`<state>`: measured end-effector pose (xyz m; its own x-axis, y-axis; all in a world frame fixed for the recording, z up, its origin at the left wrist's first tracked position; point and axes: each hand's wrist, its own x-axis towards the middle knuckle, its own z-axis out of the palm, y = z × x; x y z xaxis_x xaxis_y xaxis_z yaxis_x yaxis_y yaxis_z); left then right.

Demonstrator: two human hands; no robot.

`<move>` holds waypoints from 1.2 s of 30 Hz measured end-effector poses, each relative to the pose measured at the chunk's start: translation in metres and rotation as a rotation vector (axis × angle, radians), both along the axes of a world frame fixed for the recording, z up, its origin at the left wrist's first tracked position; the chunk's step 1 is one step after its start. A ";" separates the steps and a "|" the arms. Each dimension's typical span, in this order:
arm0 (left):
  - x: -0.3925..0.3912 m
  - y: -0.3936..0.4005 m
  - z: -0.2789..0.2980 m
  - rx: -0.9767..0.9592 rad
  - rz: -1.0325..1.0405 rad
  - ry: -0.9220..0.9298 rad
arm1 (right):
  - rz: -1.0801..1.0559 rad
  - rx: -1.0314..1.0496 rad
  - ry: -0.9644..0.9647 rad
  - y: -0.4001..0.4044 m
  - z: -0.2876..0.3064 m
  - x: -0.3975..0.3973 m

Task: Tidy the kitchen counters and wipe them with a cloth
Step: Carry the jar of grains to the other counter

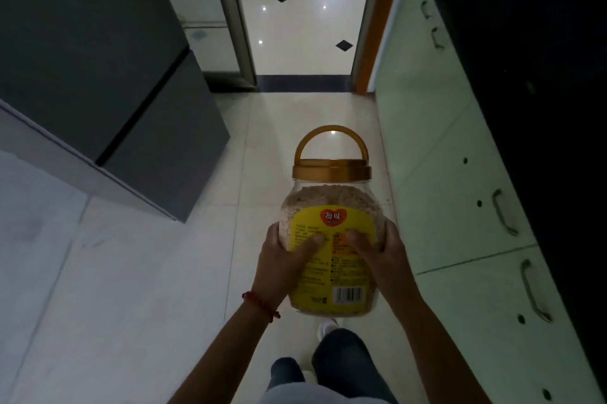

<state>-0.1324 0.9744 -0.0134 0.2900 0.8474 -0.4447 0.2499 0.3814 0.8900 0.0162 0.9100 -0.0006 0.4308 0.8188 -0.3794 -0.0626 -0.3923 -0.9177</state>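
Both hands carry one clear plastic jar (330,226) in front of the body, above the pale tiled floor (147,272). Left hand (284,265) grasps the jar's left side, thumb lying across the yellow label (328,259); right hand (377,252) grasps the right side, thumb likewise on the label. Jar held roughly upright, gold lid (331,168) on, its arched handle (331,144) standing up; pale grain-like contents fill it almost to the neck. Red cord bracelet (261,304) on the left wrist. Dark counter (525,75) with white cabinet doors (460,190) runs along the right; grey refrigerator (98,58) stands left. Open doorway (302,25) ahead.
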 end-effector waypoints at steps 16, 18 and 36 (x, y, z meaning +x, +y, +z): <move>0.082 0.330 0.027 0.090 0.150 0.032 | 0.230 0.078 0.117 0.351 0.020 0.094; 0.090 0.374 0.026 0.095 0.137 0.033 | 0.220 0.078 0.120 0.388 0.017 0.103; 0.275 0.651 0.028 0.043 -0.352 0.006 | -0.303 0.082 0.104 0.592 0.014 0.246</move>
<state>0.1424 1.6257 0.0147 0.5655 0.7140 -0.4128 0.3643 0.2328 0.9017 0.2619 1.5019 0.0131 0.6217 0.6891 -0.3723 -0.2605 -0.2663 -0.9280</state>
